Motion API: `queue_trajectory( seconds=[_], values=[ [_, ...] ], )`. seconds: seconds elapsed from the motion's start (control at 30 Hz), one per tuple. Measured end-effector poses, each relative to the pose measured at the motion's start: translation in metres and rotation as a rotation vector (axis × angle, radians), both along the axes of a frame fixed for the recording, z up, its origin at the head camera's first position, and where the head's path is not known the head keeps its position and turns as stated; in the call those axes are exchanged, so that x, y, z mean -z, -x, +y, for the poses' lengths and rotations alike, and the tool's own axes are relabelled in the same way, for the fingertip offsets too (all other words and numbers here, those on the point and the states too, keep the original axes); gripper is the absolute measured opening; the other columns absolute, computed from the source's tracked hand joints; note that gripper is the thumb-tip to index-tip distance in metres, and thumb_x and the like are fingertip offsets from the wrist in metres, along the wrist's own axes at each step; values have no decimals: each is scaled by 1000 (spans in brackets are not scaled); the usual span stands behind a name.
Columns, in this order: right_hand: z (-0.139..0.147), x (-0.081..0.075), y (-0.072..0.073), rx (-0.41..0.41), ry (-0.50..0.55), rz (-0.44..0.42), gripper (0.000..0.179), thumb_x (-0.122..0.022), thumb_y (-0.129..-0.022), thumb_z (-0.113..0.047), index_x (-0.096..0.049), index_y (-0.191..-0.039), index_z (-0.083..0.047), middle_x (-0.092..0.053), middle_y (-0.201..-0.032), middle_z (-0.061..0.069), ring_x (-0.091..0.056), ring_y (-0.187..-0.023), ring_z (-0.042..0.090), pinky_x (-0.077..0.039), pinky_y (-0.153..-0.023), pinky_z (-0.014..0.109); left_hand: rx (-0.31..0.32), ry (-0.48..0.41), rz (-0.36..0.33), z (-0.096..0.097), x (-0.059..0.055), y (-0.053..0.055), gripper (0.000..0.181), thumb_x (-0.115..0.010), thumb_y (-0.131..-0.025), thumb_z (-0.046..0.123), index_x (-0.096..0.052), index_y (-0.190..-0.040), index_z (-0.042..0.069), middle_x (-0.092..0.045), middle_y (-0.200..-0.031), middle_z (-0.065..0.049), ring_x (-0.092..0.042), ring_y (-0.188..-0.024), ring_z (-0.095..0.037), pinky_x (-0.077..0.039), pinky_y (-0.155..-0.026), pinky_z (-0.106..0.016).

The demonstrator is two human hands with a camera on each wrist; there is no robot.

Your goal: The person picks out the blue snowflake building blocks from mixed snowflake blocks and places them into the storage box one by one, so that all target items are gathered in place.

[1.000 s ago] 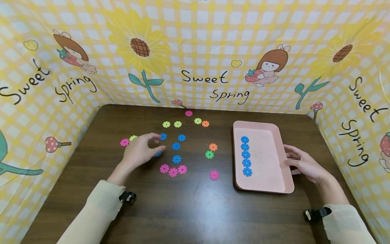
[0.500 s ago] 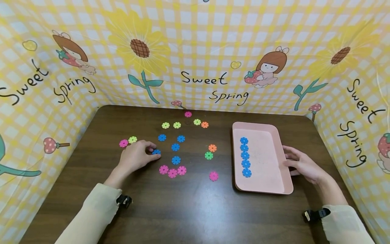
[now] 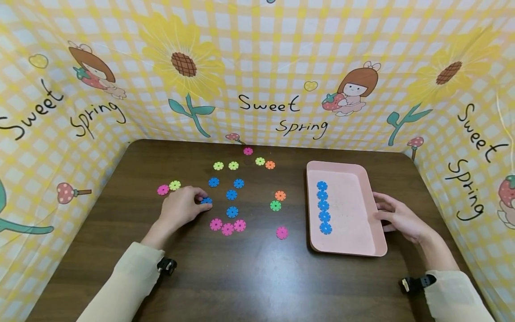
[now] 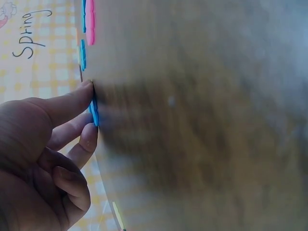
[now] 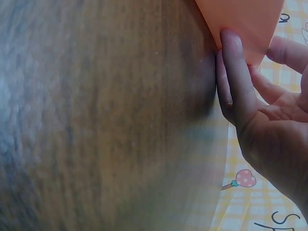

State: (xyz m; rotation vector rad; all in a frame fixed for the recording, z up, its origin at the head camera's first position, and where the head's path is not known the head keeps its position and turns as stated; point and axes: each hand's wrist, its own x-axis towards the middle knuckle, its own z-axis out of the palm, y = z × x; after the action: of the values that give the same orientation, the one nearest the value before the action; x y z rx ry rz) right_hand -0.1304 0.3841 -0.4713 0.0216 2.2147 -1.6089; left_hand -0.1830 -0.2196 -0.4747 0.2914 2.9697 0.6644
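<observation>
My left hand (image 3: 179, 206) pinches a blue notched building disc (image 3: 207, 201) at the left of the group on the table. In the left wrist view the thumb and fingertips hold this blue disc (image 4: 94, 109) by its edges, tilted close to the tabletop. My right hand (image 3: 402, 218) rests beside the pink tray (image 3: 370, 179), its fingertips against the right outer wall. The right wrist view shows fingers (image 5: 234, 62) lying along the tray wall (image 5: 245, 24). Inside the tray, several blue discs (image 3: 323, 205) form a straight column near the left wall.
Other blue discs (image 3: 231, 195) lie right of my left hand. Pink discs (image 3: 227, 229) form a short row nearer me. Yellow-green discs (image 3: 233, 166), orange discs (image 3: 280, 195) and a green disc (image 3: 275, 205) are scattered around. A checked cloth (image 3: 265, 58) walls the wooden table (image 3: 241, 277).
My left hand has come down towards me from above the blue discs, and its thumb and fingers have closed on one. The right hand stays at the tray.
</observation>
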Motion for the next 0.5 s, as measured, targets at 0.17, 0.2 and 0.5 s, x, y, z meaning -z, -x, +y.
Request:
queue_trajectory(
  seconds=[0.17,0.2,0.5],
  values=[
    [-1,0,0,-1,1,-3,74,-59,-104,-7,-14,-162,3,-39,-144,41,-67,-100,13,-60,-76,45,-12,8,-8,1,0,0,33,-83,-89,39,-79,-109,13,-73,-100,-3,-68,-90,-25,-53,-69,-51],
    [-1,0,0,-3,2,-3,75,-59,-104,-7,-14,-162,3,-39,-145,41,-67,-100,13,-60,-76,45,-13,11,-10,0,0,-1,33,-83,-89,40,-79,-109,13,-73,-100,-3,-68,-90,-25,-53,-68,-51],
    [0,0,0,-1,1,-3,74,-59,-104,-6,-14,-162,3,-39,-144,41,-67,-100,12,-60,-77,45,5,19,-17,-4,-2,-4,37,-83,-90,38,-79,-117,14,-74,-105,-4,-69,-96,-28,-54,-68,-50]
  ],
)
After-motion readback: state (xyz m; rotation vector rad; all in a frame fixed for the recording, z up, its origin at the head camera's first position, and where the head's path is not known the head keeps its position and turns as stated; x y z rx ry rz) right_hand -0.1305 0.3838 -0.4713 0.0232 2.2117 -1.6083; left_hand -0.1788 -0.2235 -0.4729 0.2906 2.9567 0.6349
